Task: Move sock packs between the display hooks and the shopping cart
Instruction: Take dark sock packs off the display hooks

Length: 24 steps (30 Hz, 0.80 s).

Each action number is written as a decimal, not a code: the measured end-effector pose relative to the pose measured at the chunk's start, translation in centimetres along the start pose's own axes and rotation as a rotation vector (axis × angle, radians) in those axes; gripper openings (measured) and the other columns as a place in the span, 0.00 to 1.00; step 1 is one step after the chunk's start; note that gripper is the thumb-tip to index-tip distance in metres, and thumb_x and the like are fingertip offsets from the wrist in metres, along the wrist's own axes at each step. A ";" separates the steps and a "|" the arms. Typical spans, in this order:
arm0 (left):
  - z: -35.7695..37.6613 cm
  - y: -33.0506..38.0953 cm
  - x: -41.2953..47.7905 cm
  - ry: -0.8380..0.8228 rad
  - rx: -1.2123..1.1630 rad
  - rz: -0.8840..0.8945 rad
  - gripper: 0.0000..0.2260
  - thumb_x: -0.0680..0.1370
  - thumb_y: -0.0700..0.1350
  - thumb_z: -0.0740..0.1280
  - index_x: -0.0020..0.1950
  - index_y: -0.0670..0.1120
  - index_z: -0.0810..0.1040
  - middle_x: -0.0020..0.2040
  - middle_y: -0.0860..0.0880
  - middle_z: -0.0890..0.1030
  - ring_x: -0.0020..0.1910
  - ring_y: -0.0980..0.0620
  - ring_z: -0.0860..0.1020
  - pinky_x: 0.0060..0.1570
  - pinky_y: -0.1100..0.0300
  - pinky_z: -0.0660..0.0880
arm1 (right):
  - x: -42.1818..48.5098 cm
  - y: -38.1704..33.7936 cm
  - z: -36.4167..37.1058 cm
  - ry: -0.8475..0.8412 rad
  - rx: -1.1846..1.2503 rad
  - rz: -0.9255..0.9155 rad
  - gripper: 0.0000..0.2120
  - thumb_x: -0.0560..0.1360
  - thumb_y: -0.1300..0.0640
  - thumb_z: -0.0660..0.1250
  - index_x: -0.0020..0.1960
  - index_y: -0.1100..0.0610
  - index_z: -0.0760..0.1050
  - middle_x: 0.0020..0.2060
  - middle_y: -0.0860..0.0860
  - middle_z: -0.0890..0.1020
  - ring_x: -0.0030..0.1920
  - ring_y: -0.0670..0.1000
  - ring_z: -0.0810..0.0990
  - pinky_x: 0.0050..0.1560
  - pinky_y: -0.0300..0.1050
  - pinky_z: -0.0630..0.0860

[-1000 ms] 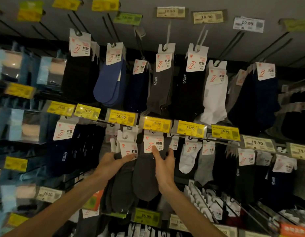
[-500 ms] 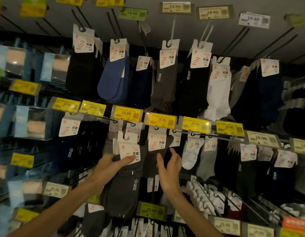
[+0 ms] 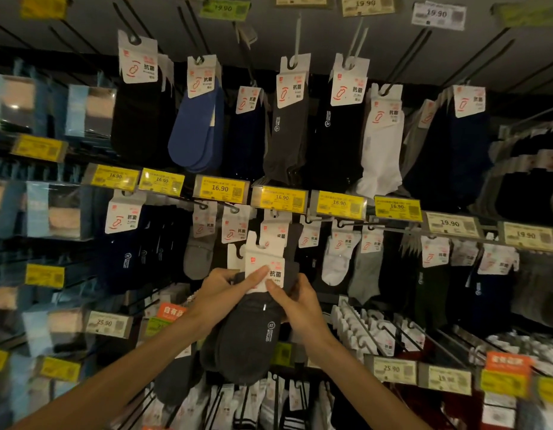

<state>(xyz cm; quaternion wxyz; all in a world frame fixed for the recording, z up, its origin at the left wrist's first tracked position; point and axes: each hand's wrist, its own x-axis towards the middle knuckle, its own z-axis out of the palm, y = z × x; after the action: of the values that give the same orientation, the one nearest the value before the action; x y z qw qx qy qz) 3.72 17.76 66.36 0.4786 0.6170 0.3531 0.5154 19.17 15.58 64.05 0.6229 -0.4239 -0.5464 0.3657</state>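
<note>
Fingers (image 3: 257,275) of left hand (image 3: 220,291) pinch the header card (image 3: 262,259) from its left side, thumb laid flat across the print. Right hand (image 3: 301,302) grips from the other side: thumb on the card's lower corner, remaining fingers wrapped behind the fabric. Both are clamped on one sock pack (image 3: 247,339), neither is free.

Pack sits just below the yellow 16.90 price tag (image 3: 281,198) and slightly left of it, in front of other packs hanging under that tag. Hook slot at the card's top looks empty, so probably off the hook, can't confirm.

Handling guess: light, soft, floppy. Only the card is stiff, so hold there and the sock body will dangle. Not fragile, but the card could crease.

Looks: dark grey low-cut socks, several layered, small white logo print, white card with red mark.
</note>
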 end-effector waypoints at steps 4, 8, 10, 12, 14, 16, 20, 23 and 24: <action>0.8 0.8 0.3 0.033 -0.066 -0.047 0.13 0.74 0.53 0.73 0.47 0.44 0.87 0.43 0.50 0.87 0.44 0.57 0.85 0.37 0.69 0.78 | 0.1 -0.8 -0.7 0.061 0.091 0.035 0.15 0.75 0.56 0.71 0.60 0.54 0.72 0.55 0.50 0.83 0.53 0.47 0.84 0.56 0.54 0.80; 0.5 1.4 0.8 0.069 -0.083 -0.043 0.13 0.75 0.53 0.72 0.44 0.43 0.87 0.41 0.51 0.87 0.39 0.61 0.83 0.33 0.73 0.75 | 1.3 -2.1 -1.7 0.078 0.139 0.022 0.15 0.76 0.56 0.71 0.61 0.54 0.72 0.53 0.50 0.85 0.52 0.48 0.84 0.55 0.56 0.81; 0.3 1.6 1.0 0.063 -0.070 -0.035 0.14 0.75 0.53 0.73 0.45 0.41 0.87 0.42 0.49 0.87 0.42 0.58 0.84 0.35 0.73 0.76 | 2.0 -2.7 -1.9 0.077 0.132 -0.005 0.16 0.76 0.57 0.71 0.61 0.55 0.71 0.52 0.51 0.85 0.52 0.49 0.84 0.56 0.56 0.80; 0.1 1.6 1.3 0.069 -0.080 -0.044 0.15 0.74 0.52 0.73 0.46 0.40 0.86 0.43 0.46 0.87 0.44 0.53 0.85 0.36 0.71 0.77 | 2.5 -3.2 -1.8 0.081 0.136 -0.019 0.16 0.76 0.57 0.71 0.61 0.56 0.72 0.52 0.52 0.85 0.52 0.50 0.84 0.56 0.55 0.80; 0.1 1.8 1.7 0.080 -0.111 -0.061 0.16 0.74 0.52 0.73 0.47 0.39 0.86 0.44 0.45 0.87 0.45 0.51 0.85 0.39 0.68 0.78 | 3.0 -3.6 -1.5 0.076 0.147 -0.030 0.16 0.75 0.58 0.71 0.61 0.56 0.72 0.52 0.52 0.85 0.52 0.50 0.84 0.55 0.53 0.81; 0.1 2.0 2.0 0.069 -0.158 -0.066 0.16 0.74 0.52 0.73 0.50 0.38 0.85 0.46 0.44 0.86 0.48 0.49 0.85 0.44 0.64 0.79 | 3.5 -3.8 -1.4 0.069 0.161 -0.045 0.17 0.75 0.57 0.71 0.62 0.56 0.72 0.52 0.52 0.85 0.52 0.50 0.85 0.55 0.52 0.81; -0.1 2.2 2.5 0.059 -0.178 -0.063 0.17 0.74 0.53 0.73 0.50 0.40 0.86 0.47 0.45 0.86 0.49 0.50 0.85 0.47 0.61 0.79 | 4.3 -3.9 -1.2 0.071 0.167 -0.075 0.17 0.75 0.56 0.72 0.61 0.55 0.73 0.52 0.51 0.85 0.52 0.48 0.84 0.54 0.50 0.81; -0.4 2.2 3.3 0.089 -0.147 -0.086 0.20 0.72 0.57 0.74 0.50 0.41 0.86 0.47 0.46 0.87 0.49 0.51 0.85 0.52 0.58 0.78 | 5.1 -4.0 -0.7 0.090 0.187 -0.074 0.15 0.75 0.57 0.72 0.59 0.56 0.74 0.51 0.52 0.85 0.51 0.49 0.85 0.53 0.48 0.82; -0.6 2.1 3.7 0.096 -0.138 -0.099 0.21 0.71 0.58 0.75 0.51 0.40 0.86 0.47 0.46 0.87 0.49 0.50 0.85 0.54 0.56 0.78 | 5.3 -3.9 -0.6 0.102 0.192 -0.065 0.14 0.75 0.58 0.72 0.59 0.56 0.74 0.50 0.52 0.85 0.50 0.49 0.85 0.52 0.48 0.82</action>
<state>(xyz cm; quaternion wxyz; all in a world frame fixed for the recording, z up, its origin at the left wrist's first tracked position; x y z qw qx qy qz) 3.87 20.72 69.45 0.5274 0.5390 0.3695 0.5430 20.43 18.92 69.64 0.6992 -0.3622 -0.4899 0.3741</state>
